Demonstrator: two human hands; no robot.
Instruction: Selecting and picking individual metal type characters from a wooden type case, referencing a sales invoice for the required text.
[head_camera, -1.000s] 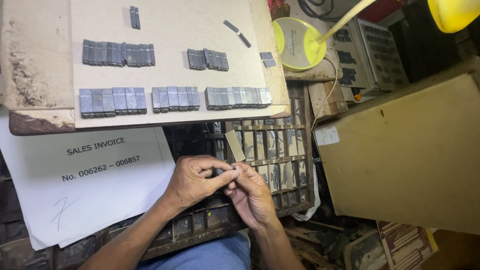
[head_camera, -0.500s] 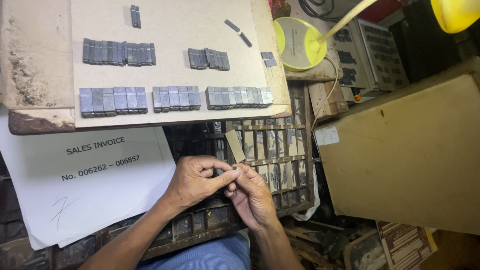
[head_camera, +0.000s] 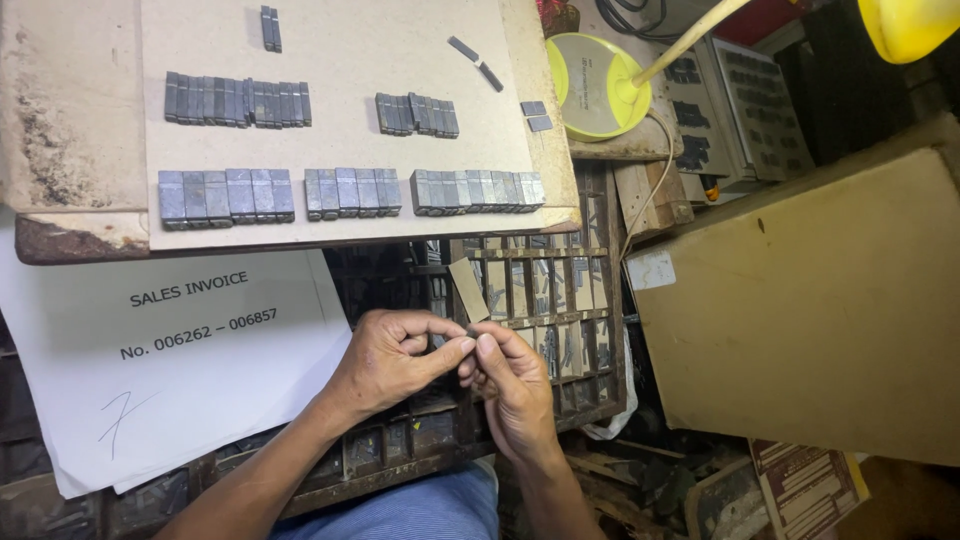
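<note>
My left hand (head_camera: 390, 360) and my right hand (head_camera: 515, 385) meet fingertip to fingertip over a wooden type case (head_camera: 540, 290). Between their fingertips they pinch a small dark metal type piece (head_camera: 470, 330), mostly hidden by the fingers. Above them a tan board (head_camera: 340, 150) carries rows of grey metal type blocks (head_camera: 225, 195), with more type blocks (head_camera: 415, 113) and a few loose pieces near its far edge.
A white printed sheet (head_camera: 170, 370) lies left of my hands. A yellow-green lamp base (head_camera: 597, 85) stands at the back, its yellow shade (head_camera: 910, 25) at the top right. A large tan box (head_camera: 820, 310) fills the right side. Blue-striped cloth (head_camera: 420, 510) covers my lap.
</note>
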